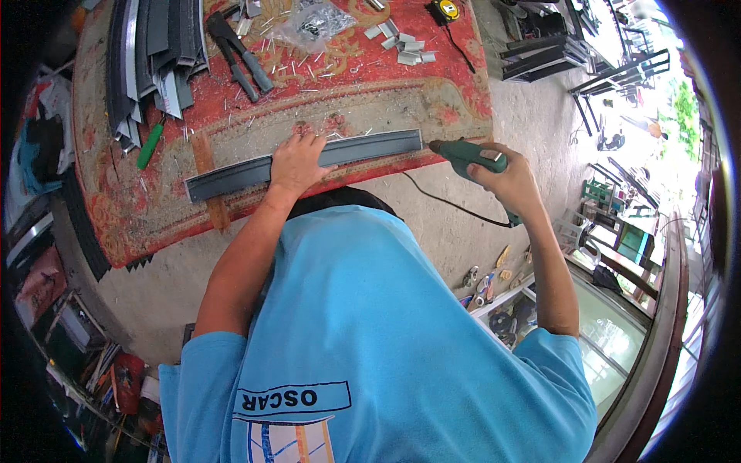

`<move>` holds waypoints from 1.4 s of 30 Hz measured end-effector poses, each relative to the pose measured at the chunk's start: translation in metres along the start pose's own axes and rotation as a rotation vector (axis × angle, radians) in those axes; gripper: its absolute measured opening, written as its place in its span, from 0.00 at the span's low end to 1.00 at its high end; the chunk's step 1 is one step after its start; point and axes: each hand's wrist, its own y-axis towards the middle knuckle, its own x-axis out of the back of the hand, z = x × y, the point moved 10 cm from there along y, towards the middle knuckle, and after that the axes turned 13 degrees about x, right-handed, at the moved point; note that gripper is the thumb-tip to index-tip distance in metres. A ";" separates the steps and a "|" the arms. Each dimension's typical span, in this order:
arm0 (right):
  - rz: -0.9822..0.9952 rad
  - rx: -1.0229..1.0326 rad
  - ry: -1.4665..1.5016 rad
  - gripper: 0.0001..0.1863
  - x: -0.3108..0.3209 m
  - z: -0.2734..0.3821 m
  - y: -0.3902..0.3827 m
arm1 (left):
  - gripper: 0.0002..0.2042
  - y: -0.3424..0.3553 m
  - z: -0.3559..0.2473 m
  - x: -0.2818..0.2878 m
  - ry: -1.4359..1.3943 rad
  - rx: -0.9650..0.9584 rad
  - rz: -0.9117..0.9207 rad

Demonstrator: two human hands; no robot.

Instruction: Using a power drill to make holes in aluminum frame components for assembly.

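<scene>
Grey strips (158,50), a stack at far left, on the desk (100,193) with its red patterned cover. Green screwdriver (150,145) just below them, handle toward the person. 1 brown band (204,158) runs crosswise beneath the left end of the work strip.

Work strip (370,147): grey, long, on the desk near the front edge. Long axis runs left-right, roughly along that edge, right end tilted farther from the person.

Black-handled tool (239,55) behind it. Left hand (297,163) palm down over the strip's middle, arm straight up from the sleeve, fingers past the far edge, thumb spread right; cannot tell if this grip squeezes or only presses.

Clear plastic bag (312,29) farther back, small shiny metal pieces inside; more loose bits around. Short grey pieces (405,46) right of it, then 1 yellow-black tape measure (445,11).

Right hand (505,179): elbow bent outward, grip closed around a green power tool (463,156), nose pointing left, just beside the strip's right end; contact unclear. Black cord (455,205) below.
</scene>
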 end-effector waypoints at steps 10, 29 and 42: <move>0.034 -0.065 -0.040 0.33 -0.012 -0.019 -0.007 | 0.25 0.000 -0.001 -0.002 -0.009 0.006 -0.004; 0.152 -0.033 -0.097 0.30 -0.011 0.006 0.021 | 0.26 -0.001 -0.002 -0.003 0.052 -0.002 -0.005; 0.216 0.052 -0.393 0.30 -0.031 0.024 0.011 | 0.28 -0.005 -0.001 -0.003 -0.023 -0.014 -0.008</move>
